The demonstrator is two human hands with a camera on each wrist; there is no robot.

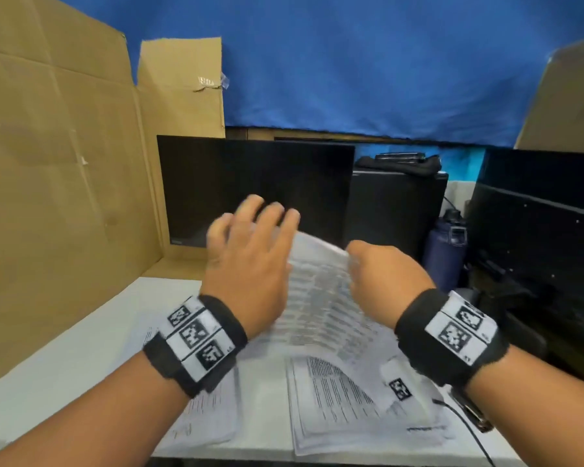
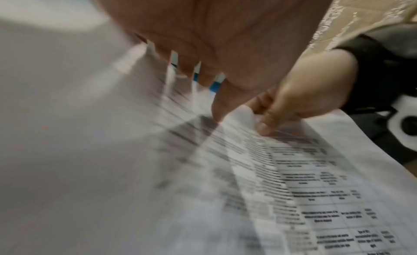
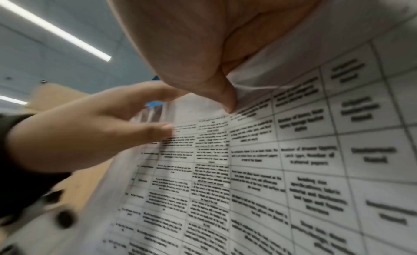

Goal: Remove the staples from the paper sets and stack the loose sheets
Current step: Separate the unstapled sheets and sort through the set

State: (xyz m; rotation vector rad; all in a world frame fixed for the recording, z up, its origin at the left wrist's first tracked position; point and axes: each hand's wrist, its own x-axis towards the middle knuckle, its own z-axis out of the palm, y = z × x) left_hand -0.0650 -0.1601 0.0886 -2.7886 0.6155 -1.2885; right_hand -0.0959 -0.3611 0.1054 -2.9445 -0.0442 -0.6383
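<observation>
A printed sheet [image 1: 317,298] with a table of text is lifted above the white table [image 1: 64,365]. My right hand [image 1: 351,254] pinches its upper right corner between thumb and fingers, as the left wrist view [image 2: 264,123] and right wrist view [image 3: 230,107] also show. My left hand [image 1: 250,224] is at the sheet's upper left edge with its fingers straight and spread behind the paper and its thumb [image 3: 162,132] touching the front. Two piles of printed pages lie below, one left [image 1: 213,419] and one right [image 1: 344,416]. No staple or remover shows.
A cardboard wall [image 1: 48,163] stands along the left. Behind the hands are a dark monitor [image 1: 250,183] and a black computer case [image 1: 395,214]. A blue bottle [image 1: 447,251] and more dark equipment [image 1: 536,214] are at the right. A cable [image 1: 466,423] crosses the table's right corner.
</observation>
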